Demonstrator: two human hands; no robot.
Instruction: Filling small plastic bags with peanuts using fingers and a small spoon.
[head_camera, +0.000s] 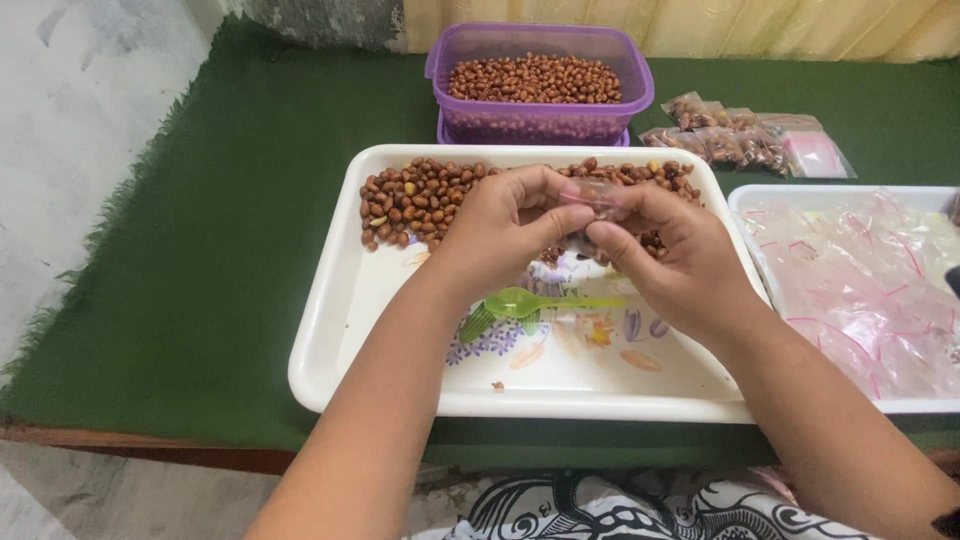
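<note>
Green cloth covers the table (200, 260). Both hands, left (505, 225) and right (665, 255), pinch a small bag (590, 195) between fingertips above the tray (340, 330); bag contents mostly hidden.

tray (340, 330): white, with a purple, orange and green flower print on its floor
peanuts (410, 200): reddish brown, a few pale ones among them
spoon (530, 302): bright translucent green
tub (540, 85): purple, see-through walls
table cloth (200, 250): dark green, frayed edge
empty bags (860, 280): clear, with red strips
second tray (745, 200): white
garment (620, 510): black and white swirls
</note>
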